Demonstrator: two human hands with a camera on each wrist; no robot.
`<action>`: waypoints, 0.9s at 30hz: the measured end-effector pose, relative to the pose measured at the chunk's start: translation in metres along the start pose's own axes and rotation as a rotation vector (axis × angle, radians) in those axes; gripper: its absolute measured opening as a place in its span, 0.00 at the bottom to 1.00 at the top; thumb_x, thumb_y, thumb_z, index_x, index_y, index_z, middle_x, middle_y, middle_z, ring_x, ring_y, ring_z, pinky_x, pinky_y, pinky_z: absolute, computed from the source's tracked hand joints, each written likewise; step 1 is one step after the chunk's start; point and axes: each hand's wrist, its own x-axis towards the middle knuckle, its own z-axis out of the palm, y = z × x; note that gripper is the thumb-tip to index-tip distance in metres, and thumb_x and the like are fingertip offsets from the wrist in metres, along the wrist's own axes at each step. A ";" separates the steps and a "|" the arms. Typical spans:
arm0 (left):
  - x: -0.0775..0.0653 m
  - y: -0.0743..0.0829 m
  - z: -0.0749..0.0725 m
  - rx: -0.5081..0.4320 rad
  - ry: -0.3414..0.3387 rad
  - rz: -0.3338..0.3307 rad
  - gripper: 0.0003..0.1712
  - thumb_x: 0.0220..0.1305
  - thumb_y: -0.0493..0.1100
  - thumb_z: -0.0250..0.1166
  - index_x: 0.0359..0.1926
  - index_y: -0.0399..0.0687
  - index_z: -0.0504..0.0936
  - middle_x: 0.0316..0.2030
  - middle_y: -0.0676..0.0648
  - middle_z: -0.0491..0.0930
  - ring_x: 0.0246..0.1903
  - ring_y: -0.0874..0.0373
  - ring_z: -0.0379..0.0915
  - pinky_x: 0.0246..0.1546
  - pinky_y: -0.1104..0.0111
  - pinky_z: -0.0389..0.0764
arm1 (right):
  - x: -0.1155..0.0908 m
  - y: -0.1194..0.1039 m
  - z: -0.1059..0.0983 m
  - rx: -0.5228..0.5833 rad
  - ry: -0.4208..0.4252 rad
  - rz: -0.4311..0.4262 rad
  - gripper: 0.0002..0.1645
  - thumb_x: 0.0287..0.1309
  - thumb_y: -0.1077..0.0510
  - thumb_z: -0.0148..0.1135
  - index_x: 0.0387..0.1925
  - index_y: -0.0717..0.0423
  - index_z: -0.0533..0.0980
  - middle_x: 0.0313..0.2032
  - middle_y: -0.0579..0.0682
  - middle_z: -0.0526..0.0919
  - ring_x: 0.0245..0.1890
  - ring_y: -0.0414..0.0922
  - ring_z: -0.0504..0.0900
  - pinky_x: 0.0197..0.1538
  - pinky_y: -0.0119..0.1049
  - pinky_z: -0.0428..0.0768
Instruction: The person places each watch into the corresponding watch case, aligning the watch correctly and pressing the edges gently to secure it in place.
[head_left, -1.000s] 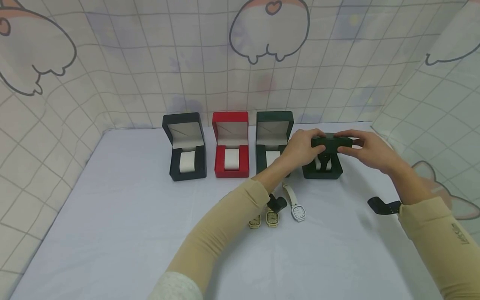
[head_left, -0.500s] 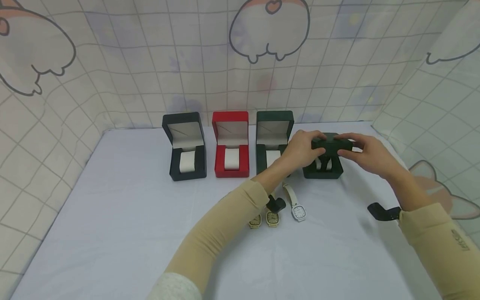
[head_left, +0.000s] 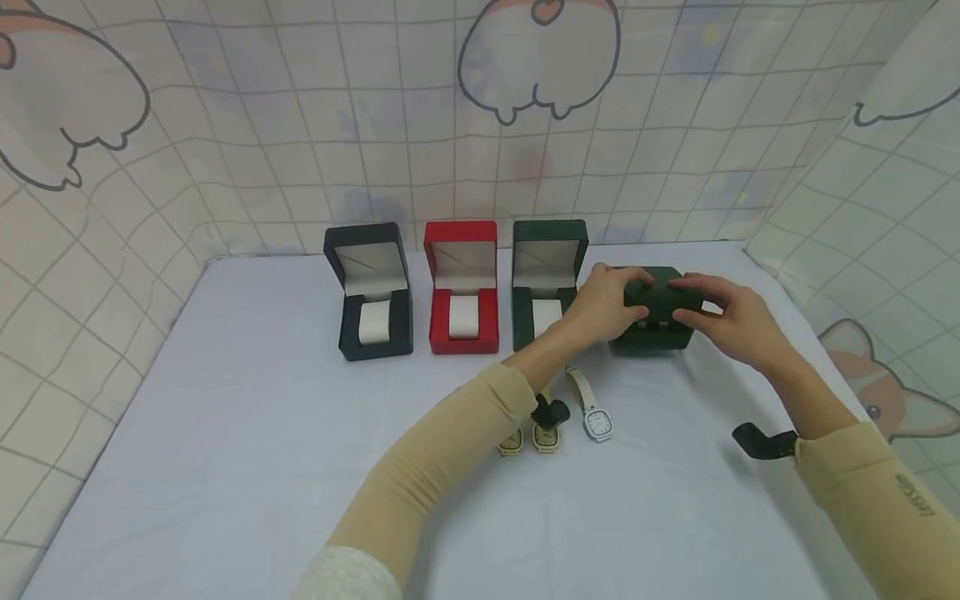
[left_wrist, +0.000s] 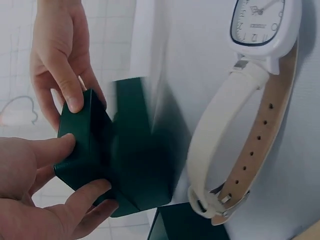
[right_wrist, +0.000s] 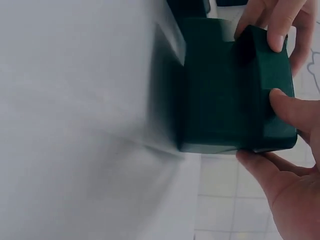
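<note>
At the far right of the table, a dark green watch box (head_left: 651, 338) stands with its lid (head_left: 662, 292) lowered most of the way, a thin gap showing at the front. My left hand (head_left: 603, 304) grips the lid's left end and my right hand (head_left: 738, 325) its right end, thumbs on the front face. Both wrist views show the thumbs pressing on the lid (left_wrist: 82, 125), the box body (right_wrist: 210, 95) below it. The box's inside is almost wholly hidden now. Nearer to me lies a white watch (head_left: 597, 423) with a white strap.
Three open watch boxes with white cushions stand left of the hands: black (head_left: 376, 329), red (head_left: 463, 346) and green (head_left: 522, 321). Two gold-cased watches (head_left: 546, 438) lie partly under my left forearm. A wrist camera mount (head_left: 551, 412) overlaps them. A fabric wall rises behind the table.
Both hands have lowered the green watch box's lid forward and down. The black watch seen inside earlier is now covered. The other boxes and watches stay put.
</note>
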 end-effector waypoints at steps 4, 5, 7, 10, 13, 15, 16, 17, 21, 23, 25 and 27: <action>0.000 0.001 0.002 0.019 0.002 -0.016 0.24 0.73 0.48 0.66 0.67 0.57 0.78 0.64 0.45 0.71 0.61 0.57 0.66 0.56 0.71 0.74 | -0.003 0.002 0.003 -0.009 0.021 -0.005 0.26 0.67 0.59 0.69 0.65 0.59 0.77 0.69 0.64 0.70 0.68 0.65 0.69 0.62 0.65 0.71; 0.000 0.001 0.003 0.020 0.007 -0.015 0.24 0.72 0.48 0.67 0.67 0.57 0.78 0.64 0.45 0.71 0.60 0.57 0.67 0.56 0.71 0.75 | -0.003 0.003 0.003 -0.010 0.027 -0.006 0.26 0.67 0.59 0.69 0.65 0.59 0.77 0.69 0.64 0.70 0.69 0.65 0.69 0.62 0.65 0.71; 0.000 0.001 0.003 0.023 0.011 -0.013 0.24 0.72 0.48 0.67 0.67 0.57 0.79 0.63 0.44 0.71 0.59 0.57 0.68 0.54 0.71 0.75 | -0.003 0.004 0.005 -0.011 0.037 -0.009 0.26 0.66 0.59 0.70 0.64 0.58 0.77 0.69 0.63 0.71 0.69 0.63 0.69 0.63 0.60 0.73; -0.001 0.000 0.004 0.014 0.010 -0.013 0.24 0.70 0.47 0.69 0.66 0.55 0.79 0.63 0.42 0.69 0.58 0.56 0.69 0.53 0.71 0.76 | -0.005 0.006 0.008 0.003 0.046 -0.012 0.26 0.65 0.60 0.71 0.64 0.58 0.78 0.70 0.62 0.71 0.69 0.61 0.69 0.62 0.40 0.77; -0.002 0.000 0.007 0.011 0.016 -0.015 0.24 0.68 0.45 0.71 0.64 0.55 0.80 0.64 0.41 0.68 0.57 0.55 0.71 0.53 0.71 0.77 | -0.007 0.009 0.012 0.034 0.062 -0.027 0.26 0.63 0.63 0.71 0.63 0.61 0.78 0.70 0.62 0.70 0.69 0.62 0.69 0.55 0.21 0.74; -0.002 -0.001 0.009 0.012 0.024 -0.017 0.24 0.67 0.45 0.73 0.62 0.55 0.81 0.63 0.41 0.67 0.56 0.55 0.71 0.52 0.71 0.77 | -0.008 0.011 0.015 0.040 0.074 -0.044 0.26 0.62 0.64 0.72 0.62 0.62 0.78 0.70 0.63 0.70 0.68 0.64 0.69 0.53 0.16 0.72; -0.002 -0.002 0.010 0.014 0.027 -0.019 0.24 0.66 0.45 0.73 0.62 0.55 0.81 0.63 0.42 0.66 0.54 0.56 0.72 0.51 0.71 0.77 | -0.009 0.012 0.016 0.041 0.081 -0.055 0.26 0.62 0.65 0.72 0.61 0.63 0.78 0.69 0.64 0.70 0.68 0.64 0.70 0.53 0.17 0.73; -0.001 -0.002 0.011 0.015 0.030 -0.020 0.24 0.65 0.44 0.74 0.61 0.56 0.82 0.62 0.42 0.66 0.53 0.56 0.72 0.51 0.71 0.78 | -0.009 0.013 0.017 0.038 0.086 -0.065 0.26 0.61 0.66 0.72 0.61 0.64 0.78 0.69 0.65 0.70 0.67 0.66 0.70 0.54 0.19 0.74; -0.001 -0.004 0.014 0.020 0.037 -0.029 0.25 0.63 0.43 0.76 0.60 0.56 0.82 0.63 0.41 0.64 0.51 0.54 0.71 0.50 0.69 0.78 | -0.008 0.017 0.021 0.011 0.096 -0.074 0.26 0.60 0.67 0.73 0.59 0.63 0.79 0.68 0.65 0.70 0.67 0.66 0.70 0.57 0.35 0.77; 0.000 -0.005 0.014 0.026 0.040 -0.029 0.25 0.62 0.43 0.76 0.60 0.57 0.82 0.64 0.41 0.63 0.52 0.53 0.71 0.50 0.68 0.78 | -0.007 0.019 0.022 0.001 0.099 -0.076 0.26 0.59 0.67 0.73 0.59 0.63 0.79 0.68 0.65 0.70 0.67 0.66 0.70 0.57 0.46 0.77; 0.000 -0.005 0.015 0.030 0.043 -0.031 0.25 0.62 0.43 0.77 0.59 0.57 0.83 0.66 0.40 0.63 0.53 0.52 0.71 0.51 0.68 0.78 | -0.007 0.020 0.024 -0.013 0.102 -0.079 0.26 0.59 0.67 0.74 0.59 0.63 0.79 0.68 0.65 0.69 0.67 0.67 0.70 0.56 0.54 0.76; 0.001 -0.006 0.015 0.030 0.042 -0.029 0.25 0.62 0.42 0.77 0.59 0.57 0.83 0.66 0.40 0.62 0.53 0.52 0.70 0.52 0.68 0.77 | -0.006 0.021 0.025 -0.019 0.110 -0.080 0.26 0.58 0.68 0.74 0.58 0.64 0.79 0.68 0.66 0.69 0.66 0.67 0.69 0.56 0.59 0.76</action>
